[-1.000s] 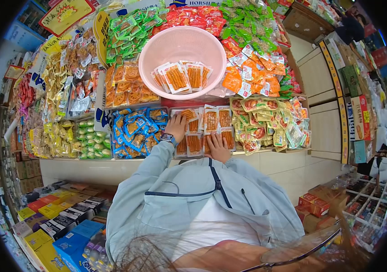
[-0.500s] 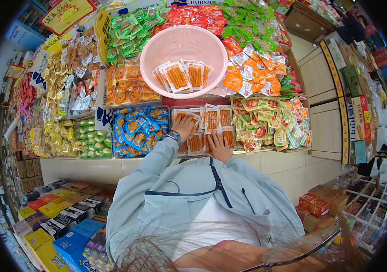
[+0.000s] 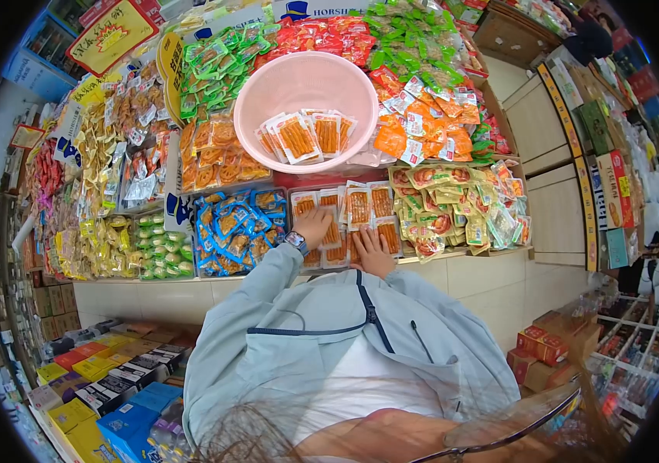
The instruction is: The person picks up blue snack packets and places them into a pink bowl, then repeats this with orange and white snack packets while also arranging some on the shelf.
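Flat packets of orange-brown snack sticks [image 3: 359, 207] lie in rows in a compartment at the front of the display. My left hand [image 3: 312, 226], with a watch on its wrist, rests over the packets on the left side; its fingers are slightly blurred but look extended downward onto them. Against the front packets on the right lies my right hand [image 3: 374, 253], fingers spread and pointing away from me. Behind both hands stands a pink plastic basket [image 3: 306, 73], with several packets of the same sticks [image 3: 296, 137] inside.
Blue snack packets [image 3: 238, 228] fill the compartment to the left, and yellowish packets [image 3: 441, 208] the one to the right. Orange packets [image 3: 426, 123] are heaped beside the basket. Stacked cartons [image 3: 133, 420] stand behind me on the left. Shelving lines the right side.
My left hand has shifted slightly down and its fingers look less spread. My right hand stays almost in place. The camera view has tilted a little.
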`<state>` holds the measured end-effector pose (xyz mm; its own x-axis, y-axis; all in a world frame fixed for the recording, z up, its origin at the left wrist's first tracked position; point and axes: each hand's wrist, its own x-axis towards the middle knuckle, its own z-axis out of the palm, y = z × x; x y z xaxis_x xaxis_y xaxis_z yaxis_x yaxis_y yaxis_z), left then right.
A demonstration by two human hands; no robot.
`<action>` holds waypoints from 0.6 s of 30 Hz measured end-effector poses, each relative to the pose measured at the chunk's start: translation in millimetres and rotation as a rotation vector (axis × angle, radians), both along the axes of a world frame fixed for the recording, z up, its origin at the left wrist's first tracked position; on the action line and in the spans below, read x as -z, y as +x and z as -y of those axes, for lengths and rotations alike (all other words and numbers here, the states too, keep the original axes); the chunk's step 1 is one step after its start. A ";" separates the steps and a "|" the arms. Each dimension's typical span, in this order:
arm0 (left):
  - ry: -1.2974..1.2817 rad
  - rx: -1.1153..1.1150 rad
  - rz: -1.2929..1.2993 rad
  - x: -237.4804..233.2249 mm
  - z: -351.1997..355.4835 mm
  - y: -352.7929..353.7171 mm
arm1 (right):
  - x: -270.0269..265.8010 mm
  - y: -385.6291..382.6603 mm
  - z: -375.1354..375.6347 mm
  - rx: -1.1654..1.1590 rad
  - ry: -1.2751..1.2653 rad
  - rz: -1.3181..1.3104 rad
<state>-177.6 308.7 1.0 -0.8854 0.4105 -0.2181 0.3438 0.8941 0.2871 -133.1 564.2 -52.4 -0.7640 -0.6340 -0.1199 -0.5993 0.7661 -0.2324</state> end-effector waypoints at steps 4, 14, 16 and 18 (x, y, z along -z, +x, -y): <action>-0.077 0.121 -0.151 22.4 5.4 11.3 | -0.3 0.0 1.7 -0.008 0.005 -0.023; 0.027 -0.263 -0.113 31.1 -27.6 56.5 | -0.2 -1.0 -0.1 -0.022 0.035 -0.022; 0.004 -0.321 -0.095 33.7 -38.4 56.2 | -0.8 -0.9 -0.8 -0.020 0.041 -0.008; -0.035 -0.331 -0.057 30.0 -42.7 52.7 | -2.5 -1.7 0.7 -0.024 0.051 0.015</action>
<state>-124.9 351.3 -29.0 -0.9805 0.0921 -0.1737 0.0480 0.9689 0.2427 -134.8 563.5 -49.9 -0.7464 -0.6450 -0.1637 -0.6145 0.7625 -0.2025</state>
